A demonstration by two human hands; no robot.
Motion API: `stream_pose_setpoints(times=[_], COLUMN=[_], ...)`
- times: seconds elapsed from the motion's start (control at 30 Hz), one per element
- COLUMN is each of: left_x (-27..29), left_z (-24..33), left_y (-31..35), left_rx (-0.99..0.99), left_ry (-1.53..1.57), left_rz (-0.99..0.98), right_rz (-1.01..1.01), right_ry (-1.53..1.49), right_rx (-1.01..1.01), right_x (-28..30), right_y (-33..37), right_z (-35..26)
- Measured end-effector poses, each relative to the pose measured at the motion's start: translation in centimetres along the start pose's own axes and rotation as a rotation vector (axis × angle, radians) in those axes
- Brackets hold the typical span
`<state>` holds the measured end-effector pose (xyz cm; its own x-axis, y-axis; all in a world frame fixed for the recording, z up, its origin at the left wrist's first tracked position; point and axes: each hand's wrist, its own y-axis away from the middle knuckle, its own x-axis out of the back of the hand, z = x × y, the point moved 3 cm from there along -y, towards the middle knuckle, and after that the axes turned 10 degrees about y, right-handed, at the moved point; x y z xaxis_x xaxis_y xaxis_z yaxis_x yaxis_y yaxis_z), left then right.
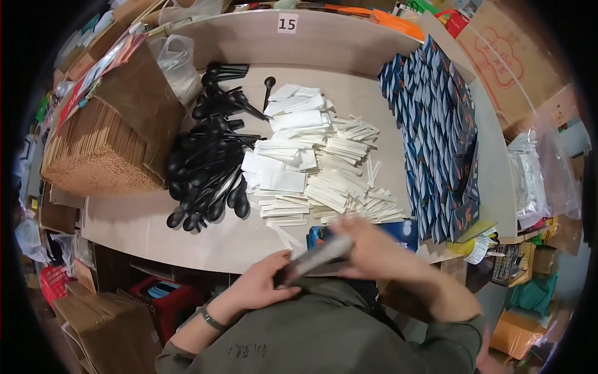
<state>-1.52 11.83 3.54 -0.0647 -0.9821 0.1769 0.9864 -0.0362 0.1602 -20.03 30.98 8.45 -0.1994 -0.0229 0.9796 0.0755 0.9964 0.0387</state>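
A long, flat grey-white thing (319, 257) slants between my hands above the table's front edge, blurred so that its kind cannot be told. My left hand (265, 280) grips its lower end between thumb and fingers. At the upper end my right hand (367, 246) closes around it, smeared by motion. Beneath the right hand lies a dark blue printed packet (403, 233). Just beyond the hands spread white paper packets (299, 119) and thin cream-coloured strips (330, 190) in loose bundles. To their left is a heap of black plastic spoons (208, 153).
Blue packets (436, 137) stand tightly packed along the right wall. A stack of brown cardboard sheets (106, 143) fills the left side, beside a clear plastic bag (176, 62). A raised board (336, 37) closes off the back. Below the table at left stands a brown carton (103, 327).
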Motion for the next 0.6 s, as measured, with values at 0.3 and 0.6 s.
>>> stream_pose_setpoints(times=[0.3, 0.6], left_x=[-1.5, 3.1], left_z=[1.0, 0.9], left_y=[-2.0, -3.6], left_rx=[0.053, -0.068], left_ry=[0.159, -0.559], left_rz=[-0.128, 0.449], right_rz=[0.301, 0.024], right_ry=[0.115, -0.123], right_rx=[0.027, -0.627], right_x=[-5.3, -6.6], right_y=[-3.8, -4.5], right_z=[-3.8, -3.7])
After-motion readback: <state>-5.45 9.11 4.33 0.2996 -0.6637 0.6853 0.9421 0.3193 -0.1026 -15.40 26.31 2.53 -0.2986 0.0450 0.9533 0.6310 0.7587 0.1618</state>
